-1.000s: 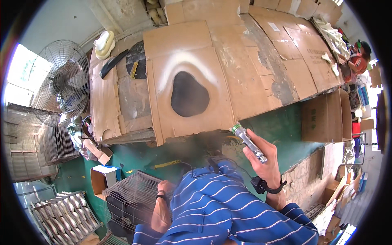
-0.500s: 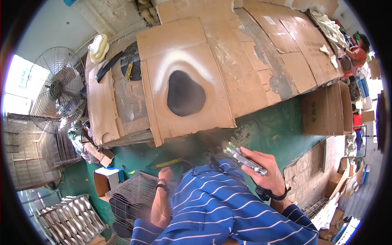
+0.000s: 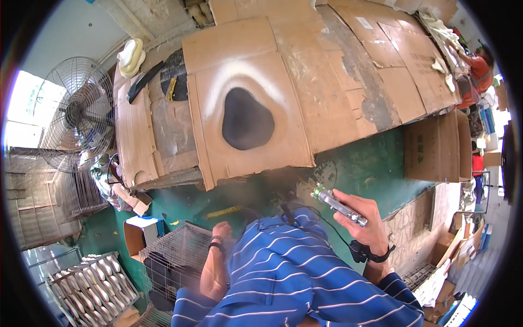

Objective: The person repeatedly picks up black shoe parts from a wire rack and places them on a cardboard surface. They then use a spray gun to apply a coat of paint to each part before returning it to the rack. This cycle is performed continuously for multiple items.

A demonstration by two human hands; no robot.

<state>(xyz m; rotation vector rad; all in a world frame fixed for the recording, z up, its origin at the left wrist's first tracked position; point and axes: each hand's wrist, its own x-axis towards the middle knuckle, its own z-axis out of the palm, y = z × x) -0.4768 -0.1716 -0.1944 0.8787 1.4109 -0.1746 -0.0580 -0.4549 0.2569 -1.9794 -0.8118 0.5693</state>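
My right hand (image 3: 364,220) is wrapped round a silver, tube-shaped tool (image 3: 340,206) with a green ring at its far end, held out to the right of my body. Below it, a black strap and a small black device (image 3: 359,252) with a thin cable sit on the wrist. My left hand (image 3: 220,231) hangs low at my left side, fingers curled in, with no object showing in it. A wire cage (image 3: 174,245) stands beside that hand. Ahead lies a cardboard-covered table (image 3: 332,103), and on it a cardboard sheet (image 3: 289,147) has a dark rounded patch (image 3: 246,121) edged with white spray.
A big wire fan (image 3: 76,111) stands left of the table. White shoe-sole-like pieces (image 3: 131,58) lie at its far left corner; a rack (image 3: 92,289) of similar pieces is lower left. A large cardboard box (image 3: 430,147) stands right. Another person (image 3: 479,71) works at the far right.
My right hand has moved slightly right with the silver tool, which shows more clearly now. My left hand stays low at my side. The view has shifted a little.
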